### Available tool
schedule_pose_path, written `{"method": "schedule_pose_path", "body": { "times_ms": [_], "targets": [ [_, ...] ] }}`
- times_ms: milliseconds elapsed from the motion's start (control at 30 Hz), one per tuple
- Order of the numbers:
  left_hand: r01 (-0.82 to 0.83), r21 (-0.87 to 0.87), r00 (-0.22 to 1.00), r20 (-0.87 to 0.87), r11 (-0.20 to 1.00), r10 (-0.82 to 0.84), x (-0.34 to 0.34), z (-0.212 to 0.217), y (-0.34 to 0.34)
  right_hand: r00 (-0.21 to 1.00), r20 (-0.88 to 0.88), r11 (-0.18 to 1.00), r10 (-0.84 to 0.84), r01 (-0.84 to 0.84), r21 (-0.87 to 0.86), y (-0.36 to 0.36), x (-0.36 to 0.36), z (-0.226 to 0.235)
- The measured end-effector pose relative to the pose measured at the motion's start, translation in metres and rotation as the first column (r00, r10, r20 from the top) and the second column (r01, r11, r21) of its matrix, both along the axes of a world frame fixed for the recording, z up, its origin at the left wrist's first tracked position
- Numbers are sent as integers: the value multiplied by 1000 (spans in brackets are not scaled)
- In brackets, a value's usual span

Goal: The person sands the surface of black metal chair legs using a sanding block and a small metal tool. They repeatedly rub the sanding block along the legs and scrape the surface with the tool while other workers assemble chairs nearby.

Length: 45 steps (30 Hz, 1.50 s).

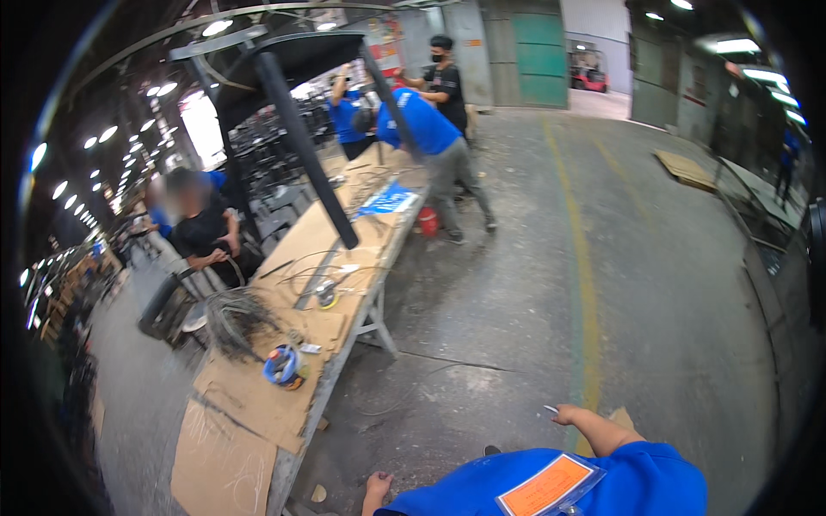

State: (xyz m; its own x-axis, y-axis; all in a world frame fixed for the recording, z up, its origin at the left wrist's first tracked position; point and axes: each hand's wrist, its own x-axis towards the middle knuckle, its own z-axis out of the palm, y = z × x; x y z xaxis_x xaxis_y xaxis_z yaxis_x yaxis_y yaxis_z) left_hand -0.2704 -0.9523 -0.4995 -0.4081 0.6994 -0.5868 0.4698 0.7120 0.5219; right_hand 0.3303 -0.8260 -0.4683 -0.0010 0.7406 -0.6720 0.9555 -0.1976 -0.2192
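My right hand [565, 415] is out in front of my blue shirt, over the floor. Its fingers are closed on a small slim pale thing [551, 408], whose kind I cannot make out. Low down, my left hand [379, 483] hangs beside the near end of a long workbench, its fingers loosely bent and nothing visible in them. Brown cardboard [219, 460] covers this bench. On it lie a bundle of thin dark strands [237, 322], a blue-lined tub [282, 368] with small items inside, and a tape-like roll [327, 295].
A black frame with long legs [301, 155] stands over the bench. Beyond it a person in blue [422, 120] bends over the bench, near a blue sheet [389, 199] and a red bucket [428, 221]. Another person [202, 228] sits on the left. Yellow lines [581, 284] mark the floor.
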Motion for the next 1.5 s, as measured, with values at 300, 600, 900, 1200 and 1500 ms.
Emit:
{"method": "schedule_pose_path", "body": {
  "times_ms": [300,600,900,1200,1500],
  "targets": [
    [292,96,953,57,952,-298,57,18,96,963,6,957,-269,268,-115,-35,60,-34],
    [251,158,967,9,955,-256,105,61,189,952,-43,941,-303,291,-172,31,132,-49],
    [448,101,892,-127,888,-435,184,76,262,932,-130,939,-338,323,-121,109,189,-35],
    [-377,526,897,413,762,158,136,141,344,908,-176,915,-379,340,-216,118,199,-70],
    [-412,910,900,414,42,-139,92,394,399,960,-195,960,-203,156,-232,250,168,-69]
  ]
}}
